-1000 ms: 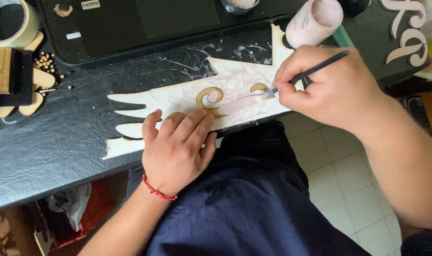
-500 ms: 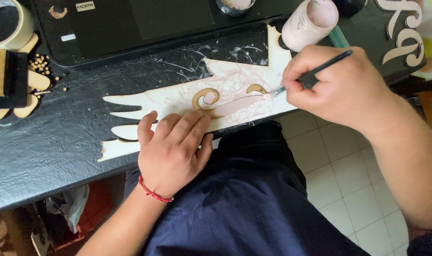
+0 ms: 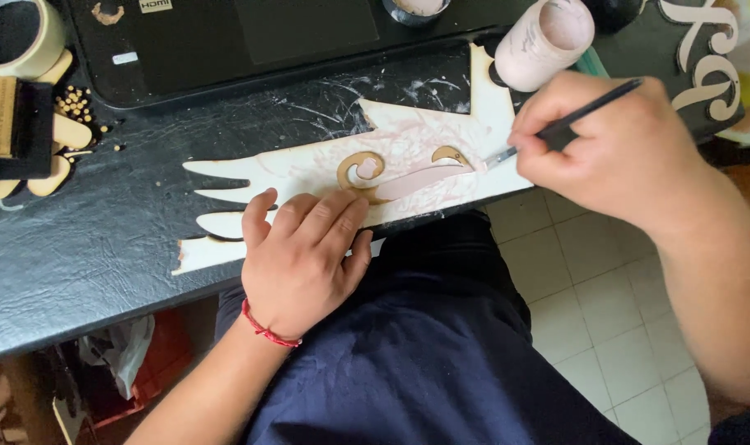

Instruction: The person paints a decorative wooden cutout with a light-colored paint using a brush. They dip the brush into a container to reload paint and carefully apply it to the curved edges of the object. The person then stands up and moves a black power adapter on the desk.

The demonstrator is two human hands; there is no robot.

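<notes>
- The right hand (image 3: 618,144) is closed in a pen-like grip on a thin dark paintbrush (image 3: 568,124), whose tip touches the pale wooden cutout (image 3: 325,165) just right of the small brown curl (image 3: 450,154).
- Over the last second the brush has slid a little to the right along the cutout; the pinkish stroke (image 3: 420,179) running from the larger spiral (image 3: 360,169) toward the small curl now lies free of the tip, which sits at the stroke's right end.
- That shift suggests the painting of this band has reached its right end, near the cutout's upright point; the spiral and curl remain bare brown wood, while a faint pink wash shows on the surface above them.
- The left hand (image 3: 305,255) lies flat, fingers together and spread over the cutout's lower edge; it clamps nothing but presses the piece against the black bench (image 3: 103,239). Its place has hardly altered across the frames, so the cutout has stayed put apart from a small apparent drift that may be the camera's.
- The cutout lies along the bench's near edge, its pointed feather-like tips toward the left, part of it overhanging the person's lap.
- A pale pink paint cup (image 3: 544,41) stands just beyond the cutout's upright point, close to the right hand.
- A roll of tape (image 3: 16,37) and small wooden pieces (image 3: 58,132) lie at the far left, well apart from both hands.
</notes>
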